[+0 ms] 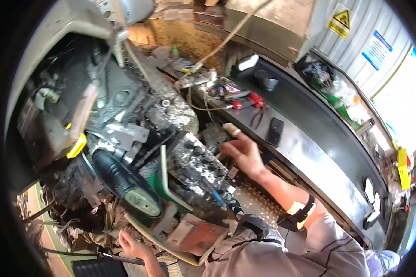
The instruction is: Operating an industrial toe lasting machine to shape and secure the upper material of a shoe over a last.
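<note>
Gripping nothing visible, right hand [242, 154] half-curled against greasy engine [171, 138] beside bench [309, 143]; left hand [131, 244] low on cable [78, 254], grip unclear.

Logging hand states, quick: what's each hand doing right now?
Left hand: resting on the cluttered workbench edge, grip cannot be told.
Right hand: open, on the engine block, holding nothing.

Grey striped sleeve [328, 244]; black-yellow wristband [300, 213].

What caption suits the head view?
Right hand reaches over a grimy engine; left hand rests low beside it.
</note>
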A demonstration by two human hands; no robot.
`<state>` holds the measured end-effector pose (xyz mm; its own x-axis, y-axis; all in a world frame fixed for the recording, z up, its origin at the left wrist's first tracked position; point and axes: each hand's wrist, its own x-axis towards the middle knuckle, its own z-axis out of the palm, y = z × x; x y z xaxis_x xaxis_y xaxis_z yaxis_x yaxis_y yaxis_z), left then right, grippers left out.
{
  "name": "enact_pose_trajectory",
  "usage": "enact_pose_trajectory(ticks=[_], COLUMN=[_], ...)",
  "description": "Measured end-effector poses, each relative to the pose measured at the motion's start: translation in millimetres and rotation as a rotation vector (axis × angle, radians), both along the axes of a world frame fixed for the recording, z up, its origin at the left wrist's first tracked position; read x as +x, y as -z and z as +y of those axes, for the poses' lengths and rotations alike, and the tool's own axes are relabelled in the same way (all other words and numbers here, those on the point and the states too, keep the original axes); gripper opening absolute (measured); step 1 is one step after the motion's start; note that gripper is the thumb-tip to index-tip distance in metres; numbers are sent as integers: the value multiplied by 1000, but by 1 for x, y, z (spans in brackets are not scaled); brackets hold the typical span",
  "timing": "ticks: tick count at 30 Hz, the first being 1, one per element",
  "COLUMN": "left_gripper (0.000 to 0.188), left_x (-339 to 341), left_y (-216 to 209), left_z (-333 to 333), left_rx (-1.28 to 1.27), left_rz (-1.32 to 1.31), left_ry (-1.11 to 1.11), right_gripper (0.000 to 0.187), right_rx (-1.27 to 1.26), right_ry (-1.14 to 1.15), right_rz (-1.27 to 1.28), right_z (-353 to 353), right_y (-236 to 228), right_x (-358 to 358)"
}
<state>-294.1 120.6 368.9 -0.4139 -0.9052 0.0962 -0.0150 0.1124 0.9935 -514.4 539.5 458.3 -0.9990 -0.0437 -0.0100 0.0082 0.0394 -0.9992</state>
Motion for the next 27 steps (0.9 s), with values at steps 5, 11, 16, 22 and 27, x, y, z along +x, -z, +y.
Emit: enact_pose_trajectory(ticks=[5, 11, 16, 22, 27], left_gripper=[44, 44, 43, 43, 43], left_x=[52, 91, 123, 146, 126], left_y=[89, 154, 141, 139, 146], left_z=[-15, -11, 2, 3, 0], left_rx=[-91, 345, 487, 508, 490], left_rz=[-180, -251, -497, -595, -599], left_ry=[-15, 397, 314, 279, 304], right_gripper=[49, 85, 91, 79, 92], right_rx=[498, 1328, 1447, 1364, 1394], right_ry=[330, 291, 34, 66, 78], right_rz=[-46, 124, -50, 29, 63], right_z=[173, 301, 380, 388, 387], right_y=[82, 156, 187, 194, 202], right_x=[60, 125, 152, 152, 155])
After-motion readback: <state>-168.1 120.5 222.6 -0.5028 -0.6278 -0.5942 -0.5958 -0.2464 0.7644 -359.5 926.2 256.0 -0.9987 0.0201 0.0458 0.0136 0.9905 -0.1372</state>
